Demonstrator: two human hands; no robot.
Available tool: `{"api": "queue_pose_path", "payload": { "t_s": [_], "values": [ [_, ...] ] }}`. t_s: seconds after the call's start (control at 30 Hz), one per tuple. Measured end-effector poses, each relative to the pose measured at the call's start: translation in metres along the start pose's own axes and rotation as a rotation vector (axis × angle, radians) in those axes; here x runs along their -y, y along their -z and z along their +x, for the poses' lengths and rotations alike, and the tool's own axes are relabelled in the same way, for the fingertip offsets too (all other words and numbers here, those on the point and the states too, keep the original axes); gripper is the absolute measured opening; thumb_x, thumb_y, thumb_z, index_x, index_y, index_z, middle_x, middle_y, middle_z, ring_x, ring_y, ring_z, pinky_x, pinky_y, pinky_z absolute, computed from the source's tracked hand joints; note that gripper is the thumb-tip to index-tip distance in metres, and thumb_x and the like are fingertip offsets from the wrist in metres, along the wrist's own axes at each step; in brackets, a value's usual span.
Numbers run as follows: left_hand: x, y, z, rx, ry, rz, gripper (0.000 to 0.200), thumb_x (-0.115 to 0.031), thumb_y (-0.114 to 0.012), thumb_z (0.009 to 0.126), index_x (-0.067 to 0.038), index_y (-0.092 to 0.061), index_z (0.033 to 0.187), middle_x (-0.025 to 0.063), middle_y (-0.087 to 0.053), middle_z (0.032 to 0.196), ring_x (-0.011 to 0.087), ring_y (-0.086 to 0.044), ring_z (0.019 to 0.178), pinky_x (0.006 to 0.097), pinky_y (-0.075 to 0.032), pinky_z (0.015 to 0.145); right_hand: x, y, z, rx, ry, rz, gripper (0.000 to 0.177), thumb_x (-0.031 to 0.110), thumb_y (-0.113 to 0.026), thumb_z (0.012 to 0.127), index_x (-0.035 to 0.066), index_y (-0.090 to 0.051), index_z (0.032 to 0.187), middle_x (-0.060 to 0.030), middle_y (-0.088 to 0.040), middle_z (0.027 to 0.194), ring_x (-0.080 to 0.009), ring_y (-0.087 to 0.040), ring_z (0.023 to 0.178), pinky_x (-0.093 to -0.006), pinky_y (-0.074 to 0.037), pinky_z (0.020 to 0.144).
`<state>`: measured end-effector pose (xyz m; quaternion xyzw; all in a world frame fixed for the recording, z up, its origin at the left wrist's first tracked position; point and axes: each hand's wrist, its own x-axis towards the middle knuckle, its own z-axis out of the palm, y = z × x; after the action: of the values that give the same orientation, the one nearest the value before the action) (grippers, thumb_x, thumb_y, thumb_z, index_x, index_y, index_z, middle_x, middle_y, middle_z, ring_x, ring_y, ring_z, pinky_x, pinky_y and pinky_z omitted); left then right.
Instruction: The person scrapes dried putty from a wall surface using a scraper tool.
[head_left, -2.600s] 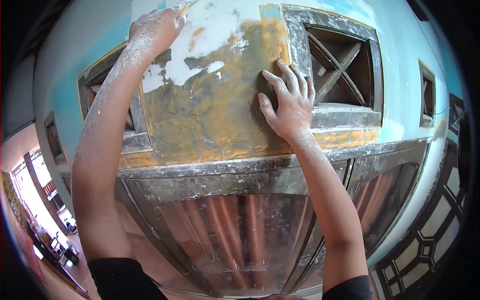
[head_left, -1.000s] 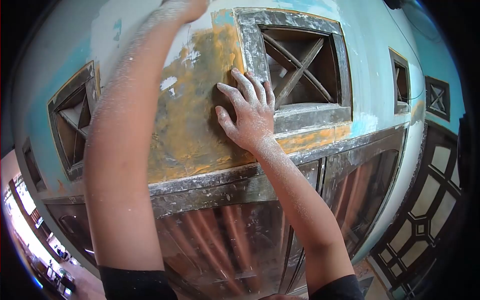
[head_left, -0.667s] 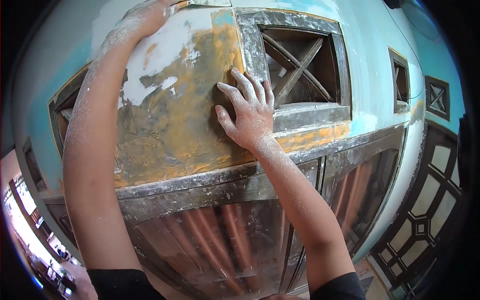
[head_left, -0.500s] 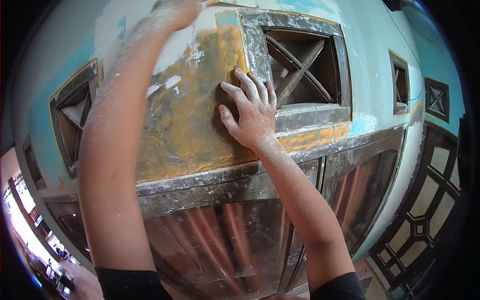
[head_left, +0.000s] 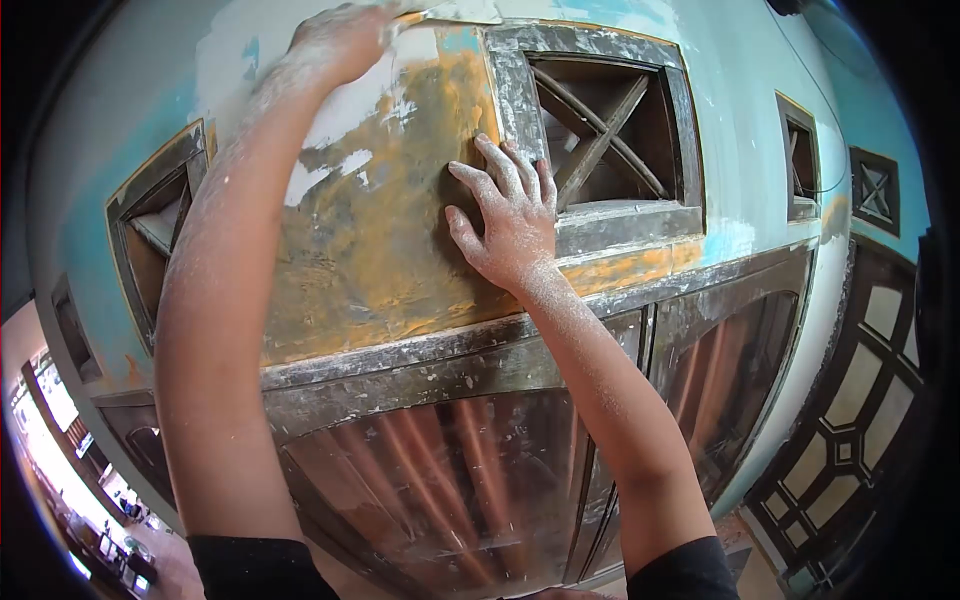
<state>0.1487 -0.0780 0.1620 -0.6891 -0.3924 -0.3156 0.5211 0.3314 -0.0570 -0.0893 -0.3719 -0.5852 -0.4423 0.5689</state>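
Observation:
At the top of the view, my left hand [head_left: 345, 42] is closed around a putty knife [head_left: 462, 11] with an orange handle and a wide pale blade. The blade lies close to the wall, just above the upper left corner of a wooden vent frame [head_left: 512, 95]. Lower down, my right hand [head_left: 508, 205] rests with spread fingers on the wall [head_left: 370, 250], beside that frame's left edge. White dust coats both hands and forearms. Brown and orange patches cover this stretch of wall, with white filler and turquoise paint around them.
Below the vent runs a dusty wooden ledge [head_left: 420, 358] over glazed panels [head_left: 450, 490] with reddish curtains behind. Another vent [head_left: 150, 230] is at the left. A dark panelled door [head_left: 845, 420] stands at the right, and a bright opening [head_left: 50, 430] shows at lower left.
My left hand has come down a little with the putty knife, so more of the blade shows. The right hand keeps its place on the wall.

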Motion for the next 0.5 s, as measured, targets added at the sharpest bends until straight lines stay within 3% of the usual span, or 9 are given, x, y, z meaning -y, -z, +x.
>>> {"api": "queue_pose_path", "payload": {
  "t_s": [0.03, 0.17, 0.23, 0.33, 0.5],
  "values": [
    [0.002, -0.004, -0.002, -0.063, -0.034, 0.055, 0.05, -0.045, -0.041, 0.108, -0.02, -0.05, 0.15, 0.0149, -0.067, 0.133, 0.035, -0.063, 0.124, 0.0501, -0.049, 0.106, 0.0, 0.0, 0.0, 0.001, -0.004, -0.002, 0.051, 0.036, -0.07, 0.09, 0.025, -0.06, 0.139, -0.0073, -0.044, 0.157, -0.0326, -0.036, 0.148, -0.0592, -0.019, 0.124],
    [-0.004, -0.012, 0.008, -0.027, 0.019, 0.051, 0.046, -0.041, -0.04, 0.109, -0.024, -0.05, 0.15, 0.0121, -0.069, 0.129, 0.0327, -0.065, 0.12, 0.0503, -0.052, 0.102, 0.001, 0.001, 0.0, 0.025, -0.011, -0.002, 0.05, 0.039, -0.066, 0.092, 0.025, -0.058, 0.139, -0.0086, -0.042, 0.158, -0.0329, -0.034, 0.149, -0.0592, -0.019, 0.125],
    [-0.013, -0.02, 0.02, -0.118, 0.052, 0.092, 0.046, -0.042, -0.042, 0.108, -0.024, -0.05, 0.15, 0.0121, -0.069, 0.13, 0.033, -0.065, 0.12, 0.0508, -0.053, 0.101, 0.0, 0.001, 0.001, 0.022, -0.011, -0.001, 0.05, 0.04, -0.066, 0.092, 0.025, -0.058, 0.139, -0.0087, -0.042, 0.158, -0.033, -0.035, 0.149, -0.0594, -0.019, 0.124],
    [-0.035, -0.023, 0.027, -0.129, -0.002, 0.023, 0.046, -0.042, -0.045, 0.108, -0.023, -0.051, 0.149, 0.0128, -0.069, 0.13, 0.0329, -0.065, 0.12, 0.0506, -0.053, 0.101, -0.001, 0.001, 0.0, 0.022, -0.005, 0.004, 0.05, 0.04, -0.066, 0.092, 0.025, -0.058, 0.139, -0.009, -0.042, 0.158, -0.0334, -0.035, 0.149, -0.06, -0.019, 0.124],
    [-0.034, -0.008, 0.022, 0.021, 0.016, 0.09, 0.048, -0.041, -0.046, 0.107, -0.02, -0.05, 0.15, 0.014, -0.069, 0.13, 0.0322, -0.065, 0.121, 0.0496, -0.053, 0.102, 0.0, 0.002, -0.001, 0.023, -0.003, -0.002, 0.05, 0.039, -0.066, 0.092, 0.025, -0.059, 0.139, -0.009, -0.042, 0.158, -0.0338, -0.035, 0.149, -0.0608, -0.02, 0.124]
  ]
}}
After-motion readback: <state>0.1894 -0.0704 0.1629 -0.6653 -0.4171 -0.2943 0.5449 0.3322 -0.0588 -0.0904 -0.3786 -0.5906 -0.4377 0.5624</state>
